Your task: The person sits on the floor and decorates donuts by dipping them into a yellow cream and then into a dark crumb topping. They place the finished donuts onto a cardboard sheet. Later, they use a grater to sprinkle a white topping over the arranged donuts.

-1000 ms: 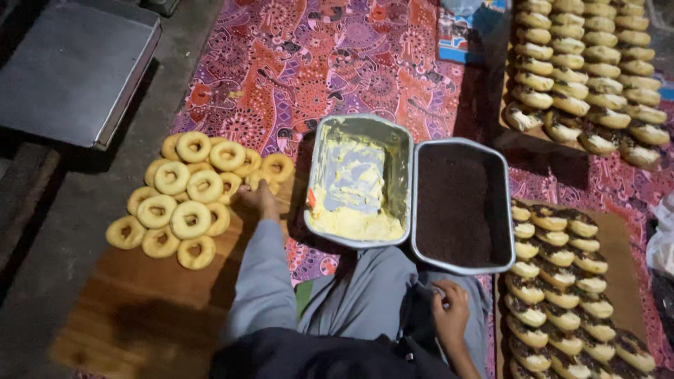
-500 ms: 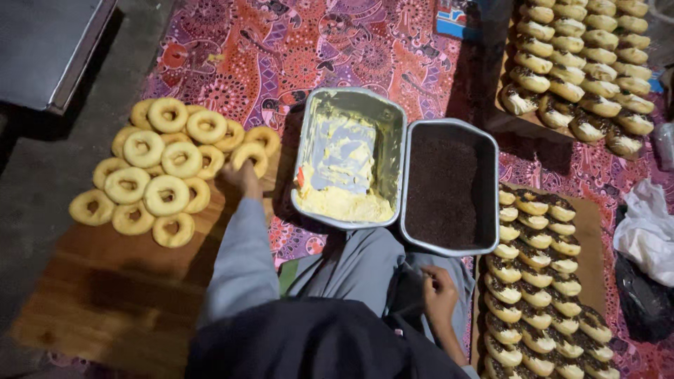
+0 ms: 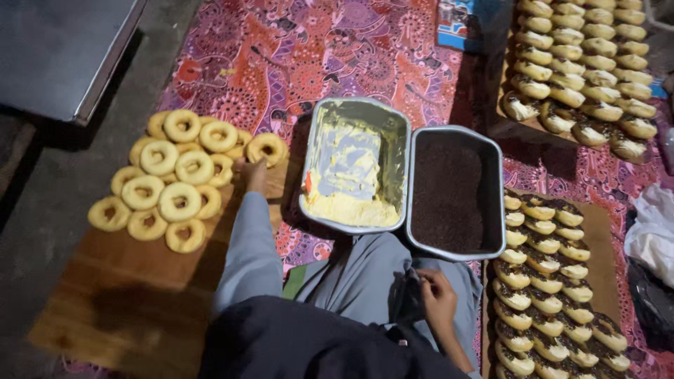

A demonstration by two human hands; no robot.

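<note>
A person sits on a patterned mat, seen from above, with two metal trays in front of the knees. Nearest, the right hand [image 3: 439,298] rests low by the lap, just below the dark sprinkle tray [image 3: 453,193], fingers curled on something dark; what it holds cannot be told. Left of that tray, touching it, sits the cream tray [image 3: 354,165], mostly scraped, with yellow cream banked at its near end. Farther left, the left hand [image 3: 253,174] reaches to the plain ring doughnuts [image 3: 179,186], fingers closing on the edge of the pile beside one doughnut [image 3: 267,147]. About fifteen lie heaped on a wooden board [image 3: 119,281]. A risk, as a judgement: pulling one from the heap could tip others onto the floor, and the sleeve could brush the cream. Right of the sprinkle tray are roughly two dozen filled doughnuts [image 3: 547,281]; beyond it, a far batch [image 3: 590,63] of about thirty.
</note>
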